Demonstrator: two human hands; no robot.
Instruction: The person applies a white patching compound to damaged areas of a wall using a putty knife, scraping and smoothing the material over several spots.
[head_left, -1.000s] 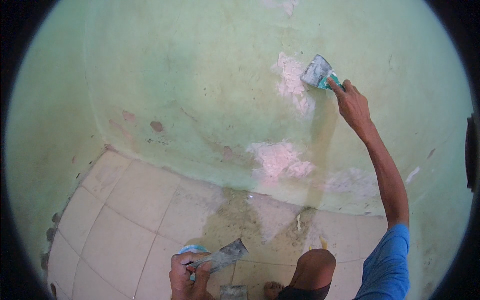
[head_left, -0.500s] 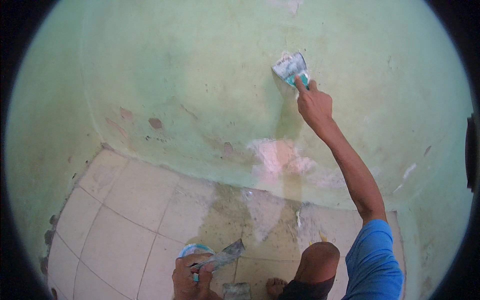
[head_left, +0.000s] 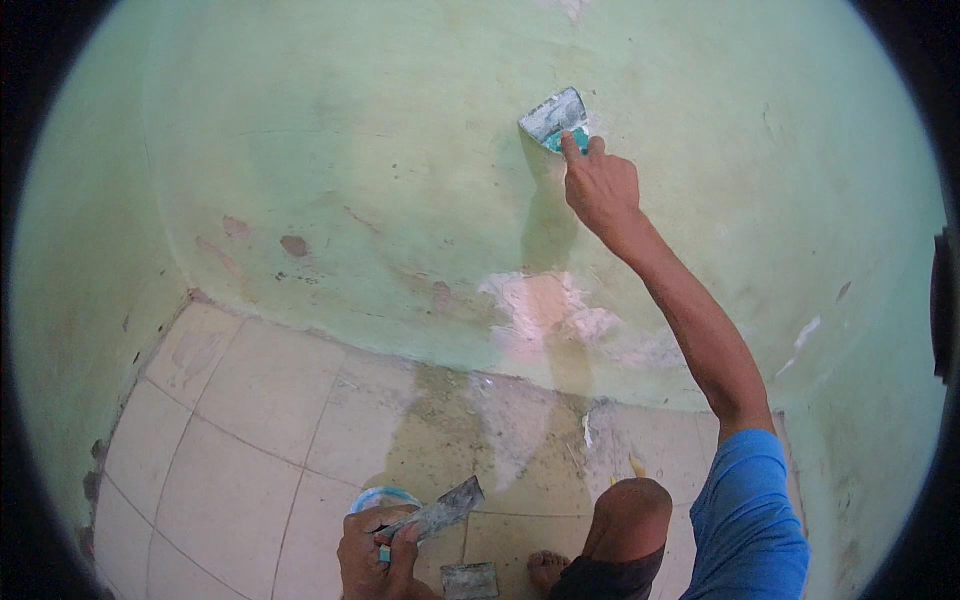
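My right hand (head_left: pixel 606 190) is closed round a wide putty knife (head_left: pixel 556 118) with a teal handle, its index finger stretched along the handle. The smeared grey blade lies against the green wall (head_left: pixel 400 130), above a patch of exposed pinkish plaster (head_left: pixel 540 305). Low in the view, my left hand (head_left: pixel 372 555) grips a second putty knife (head_left: pixel 450 505), whose grey-coated blade points up and to the right. Just behind that hand shows the blue-and-white rim of a round tub (head_left: pixel 385 497); its contents are mostly hidden, and I cannot tell whether the hand touches it.
A flat grey metal blade (head_left: pixel 469 581) lies on the pale tiled floor (head_left: pixel 250 410) near my foot (head_left: pixel 546 566). My bent knee (head_left: pixel 632 510) is at the lower right. Smaller chipped spots (head_left: pixel 294 246) mark the wall, and a dark object (head_left: pixel 942 305) stands at the right edge.
In view, my right hand and its putty knife have shifted slightly up and left along the wall. The whole picture has shifted a little left too. My left hand keeps its hold.
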